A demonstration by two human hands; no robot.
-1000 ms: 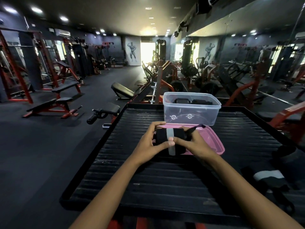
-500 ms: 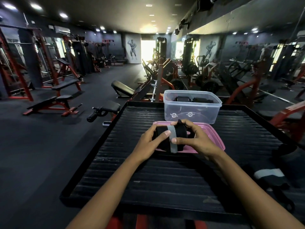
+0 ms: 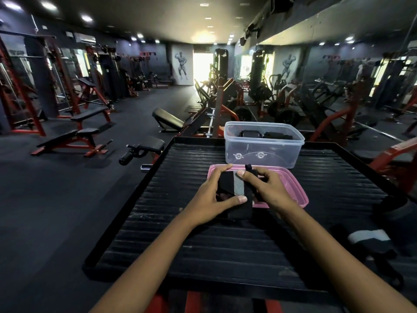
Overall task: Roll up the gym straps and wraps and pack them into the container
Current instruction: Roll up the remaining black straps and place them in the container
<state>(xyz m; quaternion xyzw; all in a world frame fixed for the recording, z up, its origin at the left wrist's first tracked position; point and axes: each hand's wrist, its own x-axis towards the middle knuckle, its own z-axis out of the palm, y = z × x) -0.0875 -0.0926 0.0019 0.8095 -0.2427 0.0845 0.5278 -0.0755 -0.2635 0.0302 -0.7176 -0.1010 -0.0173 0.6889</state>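
Head view: both hands hold a black wrap over the pink lid, clear container behind.

Clear plastic container (image 3: 264, 146) stands open on the black ribbed platform (image 3: 203, 245), far side; inside are at least two dark rolled wraps (image 3: 266, 134), count hard to tell through the wall. Pink lid (image 3: 295, 190) lies flat just in front of it, touching or nearly so. Left hand (image 3: 213, 197) grips the black wrap (image 3: 234, 195) with the grey stripe, fingers curled over its far edge, thumb pressed on the near side. Right hand (image 3: 268, 188) pinches the wrap's right end, thumb on the stripe, fingers folded round a short black tab sticking up. Wrap sits over the lid's near-left edge. Another black-and-grey wrap (image 3: 370, 238) lies loose at the platform's right edge, well apart from the hands.
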